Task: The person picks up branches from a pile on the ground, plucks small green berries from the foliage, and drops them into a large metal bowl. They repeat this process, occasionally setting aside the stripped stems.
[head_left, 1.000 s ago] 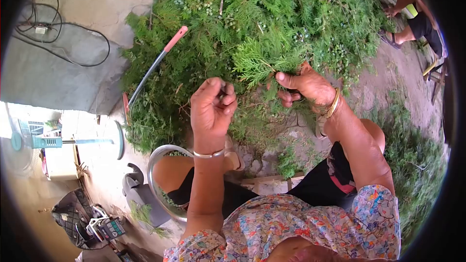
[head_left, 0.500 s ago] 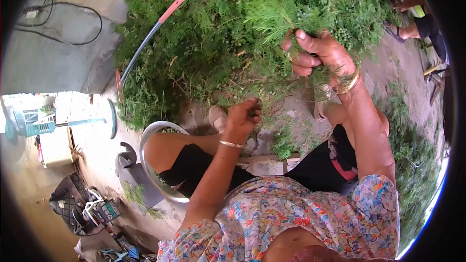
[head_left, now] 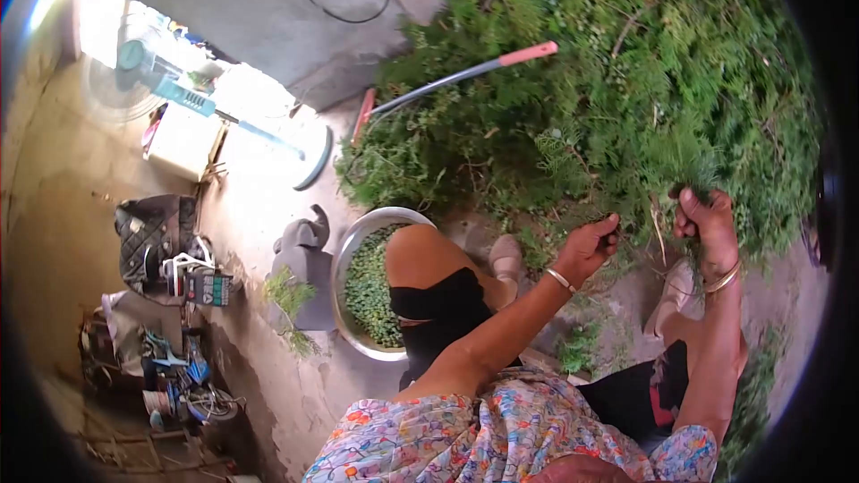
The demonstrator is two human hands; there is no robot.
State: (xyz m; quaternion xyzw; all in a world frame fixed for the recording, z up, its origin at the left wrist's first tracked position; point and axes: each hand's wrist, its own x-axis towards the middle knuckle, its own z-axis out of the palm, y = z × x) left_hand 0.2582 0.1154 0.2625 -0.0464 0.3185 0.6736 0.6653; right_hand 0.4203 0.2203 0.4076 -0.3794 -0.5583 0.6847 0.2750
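Observation:
My right hand (head_left: 707, 219) is closed on an evergreen sprig (head_left: 696, 170), its feathery green tip pointing away from me over the heap. To its left, my left hand (head_left: 589, 246) is closed, thumb against curled fingers; whatever it may hold is hidden. Both hands are above the near edge of a large heap of cut evergreen branches (head_left: 582, 116). By my left knee stands a metal basin (head_left: 344, 304), with many small green cones or berries (head_left: 369, 291) inside. My leg covers its right part.
A saw-like tool with a pink handle (head_left: 528, 54) lies on the heap. Left of the basin are a grey elephant-shaped stool (head_left: 304, 268) and a loose sprig (head_left: 288, 300). A standing fan (head_left: 188, 94), a black quilted bag (head_left: 157, 237) and clutter line the left side.
The view has swung left, bringing the basin's contents into sight. My right hand has lowered with its sprig and come nearer to my left hand, which remains closed.

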